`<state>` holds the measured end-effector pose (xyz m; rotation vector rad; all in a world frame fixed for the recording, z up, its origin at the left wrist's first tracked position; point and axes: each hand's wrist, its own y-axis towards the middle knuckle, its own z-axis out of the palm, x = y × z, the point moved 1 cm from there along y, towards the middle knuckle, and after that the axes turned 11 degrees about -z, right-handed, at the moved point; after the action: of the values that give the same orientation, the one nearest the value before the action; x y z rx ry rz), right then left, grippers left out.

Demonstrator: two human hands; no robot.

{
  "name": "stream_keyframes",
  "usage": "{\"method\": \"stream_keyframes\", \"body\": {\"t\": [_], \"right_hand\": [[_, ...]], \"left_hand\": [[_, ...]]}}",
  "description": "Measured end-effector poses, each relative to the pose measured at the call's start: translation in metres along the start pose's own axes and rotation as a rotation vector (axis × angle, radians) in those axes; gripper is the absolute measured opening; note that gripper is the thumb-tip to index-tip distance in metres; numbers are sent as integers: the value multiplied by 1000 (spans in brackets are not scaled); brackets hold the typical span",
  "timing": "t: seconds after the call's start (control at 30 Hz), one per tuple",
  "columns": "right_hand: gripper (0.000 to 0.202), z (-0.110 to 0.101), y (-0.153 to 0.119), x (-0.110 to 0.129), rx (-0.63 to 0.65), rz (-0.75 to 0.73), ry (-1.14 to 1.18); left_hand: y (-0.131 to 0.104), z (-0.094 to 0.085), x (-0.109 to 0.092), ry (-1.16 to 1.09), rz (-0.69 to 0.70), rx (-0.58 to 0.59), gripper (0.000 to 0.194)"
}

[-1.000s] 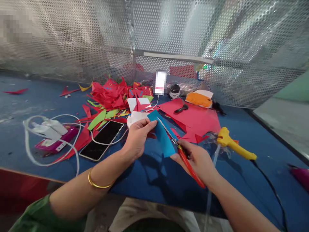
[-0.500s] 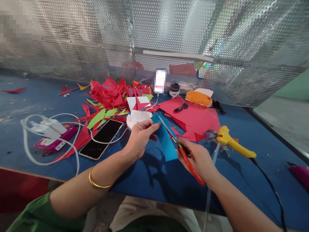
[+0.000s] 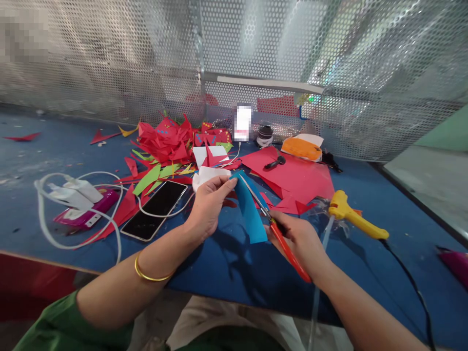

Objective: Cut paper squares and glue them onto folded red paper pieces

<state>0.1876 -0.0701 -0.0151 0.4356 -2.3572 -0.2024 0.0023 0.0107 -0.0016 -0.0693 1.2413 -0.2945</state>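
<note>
Paper, blue (image 3: 252, 224), 1 pc: held up over desk (image 3: 204, 280), betw. both hands, scissor blades lying along its upper edge; can't tell how deep any cut runs. L hand (image 3: 209, 207): thumb & fingers pinching paper's top end, close to blade tips. R hand (image 3: 303, 239): curled round red handles of scissors (image 3: 288, 251); exact finger placement partly hidden.

Risks (est.): nicked L thumb if blades close w/ tips so near; crooked edge, since paper's lower end hangs unsupported & may swing; poss. tear if blades twist.

Surroundings: red sheets (image 3: 310, 180) beyond R hand, w/ small black tool (image 3: 275, 163) on top; yellow glue gun (image 3: 358, 223), far R, w/ black cord (image 3: 409, 278); clear strip (image 3: 315, 312) passing under R forearm, poss. snag. White wad (image 3: 208, 175) just behind L hand. Phone (image 3: 155, 209) & white cable (image 3: 117, 239) L, cramping that side; red scrap heap (image 3: 166, 144) behind.
</note>
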Motion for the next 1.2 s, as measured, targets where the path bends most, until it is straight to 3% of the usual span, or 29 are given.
{"method": "stream_keyframes", "body": {"t": [0.23, 0.7, 1.2], "right_hand": [[25, -1, 0, -1, 25, 46, -9], [27, -1, 0, 1, -17, -29, -170], [27, 5, -2, 1, 32, 20, 15]], "left_hand": [[3, -1, 1, -2, 34, -19, 24], [0, 2, 2, 28, 38, 8, 23], [-1, 4, 3, 17, 26, 28, 20]]}}
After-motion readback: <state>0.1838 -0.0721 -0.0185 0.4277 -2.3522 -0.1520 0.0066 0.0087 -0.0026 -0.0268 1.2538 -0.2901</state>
